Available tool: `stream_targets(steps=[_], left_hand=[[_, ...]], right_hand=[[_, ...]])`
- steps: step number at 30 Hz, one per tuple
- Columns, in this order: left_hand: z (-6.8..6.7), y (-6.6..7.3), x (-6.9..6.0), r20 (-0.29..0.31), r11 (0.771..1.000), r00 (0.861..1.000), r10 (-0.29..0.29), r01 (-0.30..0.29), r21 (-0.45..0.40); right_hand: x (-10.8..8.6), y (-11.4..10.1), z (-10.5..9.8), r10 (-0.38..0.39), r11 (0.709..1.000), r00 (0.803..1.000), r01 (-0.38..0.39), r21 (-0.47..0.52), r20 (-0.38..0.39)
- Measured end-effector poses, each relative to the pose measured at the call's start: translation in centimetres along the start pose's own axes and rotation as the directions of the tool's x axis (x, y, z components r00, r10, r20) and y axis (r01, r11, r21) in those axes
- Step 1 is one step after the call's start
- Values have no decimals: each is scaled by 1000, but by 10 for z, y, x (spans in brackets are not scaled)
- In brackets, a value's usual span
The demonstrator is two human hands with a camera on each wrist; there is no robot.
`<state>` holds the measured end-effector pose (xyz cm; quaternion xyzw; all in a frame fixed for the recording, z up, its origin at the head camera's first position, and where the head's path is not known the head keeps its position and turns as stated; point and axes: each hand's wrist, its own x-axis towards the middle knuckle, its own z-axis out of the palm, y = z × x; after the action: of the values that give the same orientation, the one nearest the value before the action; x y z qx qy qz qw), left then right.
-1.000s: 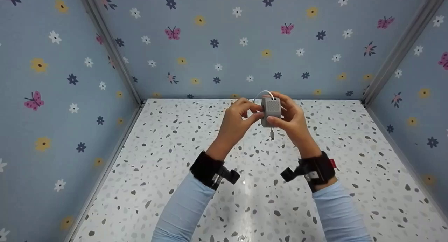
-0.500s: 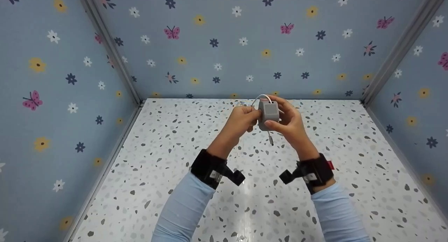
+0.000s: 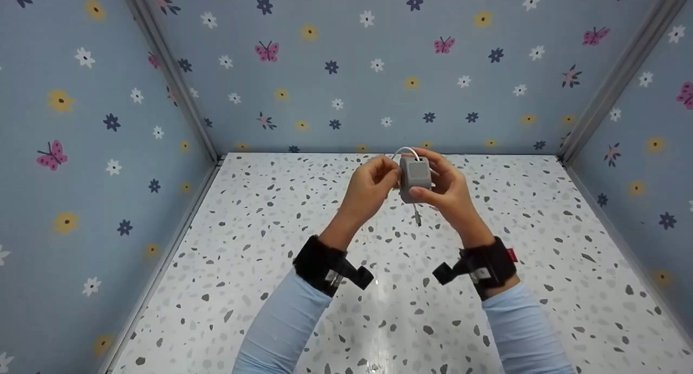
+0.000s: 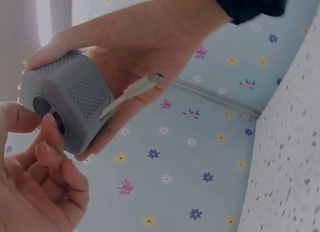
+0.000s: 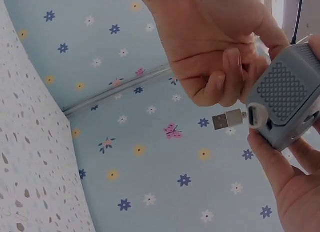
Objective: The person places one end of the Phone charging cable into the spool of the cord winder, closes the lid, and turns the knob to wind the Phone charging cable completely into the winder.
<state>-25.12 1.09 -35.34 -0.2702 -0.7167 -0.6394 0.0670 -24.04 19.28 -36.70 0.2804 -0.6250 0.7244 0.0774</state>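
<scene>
My right hand (image 3: 453, 190) holds a boxy grey cable winder (image 3: 418, 174) with textured panels, thumb on its near side and fingers round the far side. At its left face, my left hand (image 3: 368, 187) pinches a round dial (image 4: 42, 105) between thumb and forefinger; the other fingers are curled beneath. A thin white cable (image 3: 405, 148) loops out of the top toward the left hand. From the bottom hangs a plug (image 3: 417, 217). The left wrist view shows a slim white plug (image 4: 137, 91) sticking out; the right wrist view shows a metal USB plug (image 5: 226, 120).
Both hands are above a white speckled tabletop (image 3: 379, 309), near its back edge. Blue flowered panels (image 3: 346, 81) stand at the back and sides, joined by grey metal corner posts (image 3: 168, 60). Each wrist wears a black camera strap (image 3: 320, 263).
The winder has come slightly lower and to the left with the right hand. The left hand's fingers have turned about the dial, shifting from spread to curled and round again.
</scene>
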Motion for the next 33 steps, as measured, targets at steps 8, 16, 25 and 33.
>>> stream_targets(steps=[8,16,25,33], left_hand=[[-8,-22,1,34,585,744,667,-552,594],[-9,-23,4,14,576,726,688,-557,598],[-5,-21,-2,-45,746,880,472,-372,552],[3,-9,-4,-61,982,998,5,6,189]], right_hand=[[-1,0,-2,7,1000,1000,-7,-12,-7],[0,2,-2,8,1000,1000,-8,-1,-3],[-1,4,-2,15,1000,1000,-15,3,7],[0,5,-1,-24,999,1000,24,-21,-6]])
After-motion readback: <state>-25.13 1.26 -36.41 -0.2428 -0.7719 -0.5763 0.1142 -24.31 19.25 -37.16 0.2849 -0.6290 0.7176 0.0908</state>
